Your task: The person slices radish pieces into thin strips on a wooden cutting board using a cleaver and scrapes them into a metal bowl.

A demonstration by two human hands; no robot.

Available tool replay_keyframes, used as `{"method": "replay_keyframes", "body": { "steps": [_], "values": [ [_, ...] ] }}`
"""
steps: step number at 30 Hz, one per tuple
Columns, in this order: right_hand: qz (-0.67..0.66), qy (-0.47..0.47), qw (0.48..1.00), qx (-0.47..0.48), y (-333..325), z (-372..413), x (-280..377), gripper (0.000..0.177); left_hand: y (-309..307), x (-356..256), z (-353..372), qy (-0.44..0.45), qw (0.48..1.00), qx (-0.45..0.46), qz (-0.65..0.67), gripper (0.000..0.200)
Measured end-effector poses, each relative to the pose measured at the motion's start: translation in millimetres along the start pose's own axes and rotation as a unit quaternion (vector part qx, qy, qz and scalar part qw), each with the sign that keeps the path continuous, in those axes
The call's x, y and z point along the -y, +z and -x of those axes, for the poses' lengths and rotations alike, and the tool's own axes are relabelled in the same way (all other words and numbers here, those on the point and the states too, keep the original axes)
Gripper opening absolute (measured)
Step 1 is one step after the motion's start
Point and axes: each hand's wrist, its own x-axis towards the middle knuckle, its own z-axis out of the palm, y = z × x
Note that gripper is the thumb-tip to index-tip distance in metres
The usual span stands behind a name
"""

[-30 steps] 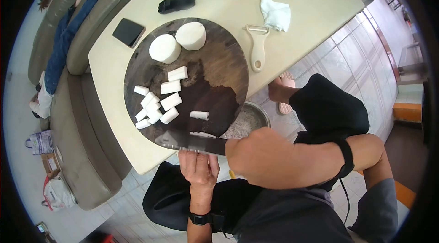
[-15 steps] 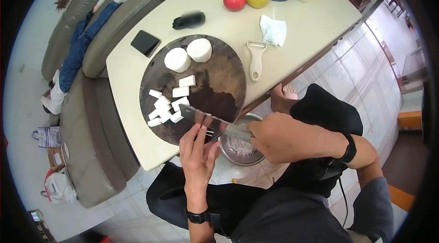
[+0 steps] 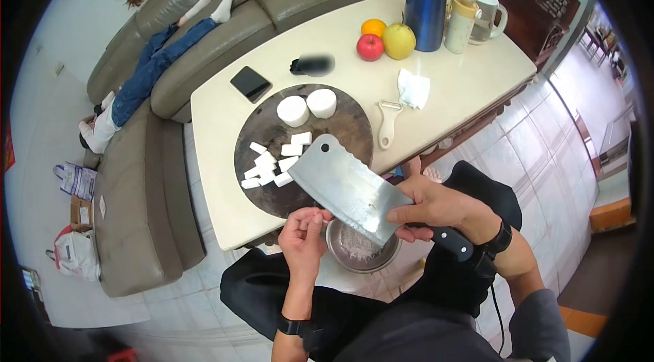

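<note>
My right hand [image 3: 439,208] is closed on a large cleaver [image 3: 351,188] near the blade's handle end, with the flat of the blade facing up. My left hand [image 3: 304,236] has its fingers pinched together at the blade's lower edge; what they hold, if anything, is too small to tell. Beneath the blade, a round dark cutting board [image 3: 353,129] carries two thick white rounds [image 3: 293,111] and several white cut blocks [image 3: 266,161]. A metal bowl [image 3: 371,268] with white shreds is below the blade, partly hidden by it.
On the table [image 3: 221,157] are a phone [image 3: 250,84], a white peeler [image 3: 387,127], a crumpled tissue [image 3: 413,89], a red apple [image 3: 370,47], other fruit and a blue flask [image 3: 426,4]. A person [image 3: 150,69] lies on the grey sofa [image 3: 139,205].
The cleaver has turned from edge-on to flat side up, and my right hand's grip has moved onto the blade. My left fingers have drawn together. The head view has shifted.
</note>
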Motion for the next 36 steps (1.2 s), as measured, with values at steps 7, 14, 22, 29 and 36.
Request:
{"method": "replay_keyframes", "body": {
  "steps": [7, 14, 22, 29, 36],
  "values": [
    [0.013, 0.037, 0.999, -0.002, 8, -9, -11, 0.015, 7, -17, 0, -0.188, 0.914, 0.090, 0.348, 0.034],
    [0.030, 0.012, 0.999, -0.017, -2, -6, -20, 0.015, -13, -1, 4, -0.180, 0.924, 0.083, 0.327, 0.032],
    [0.043, -0.020, 0.998, -0.048, -4, 1, -14, 0.017, -6, 9, 19, -0.162, 0.956, 0.196, -0.146, 0.025],
    [0.047, -0.019, 0.998, -0.040, -7, 6, -18, 0.020, -6, 39, 20, -0.042, 0.944, 0.169, -0.281, 0.023],
    [0.042, -0.016, 0.997, -0.063, -11, 9, -16, 0.021, 5, 14, 9, -0.001, 0.976, 0.068, -0.206, 0.016]
  ]
}}
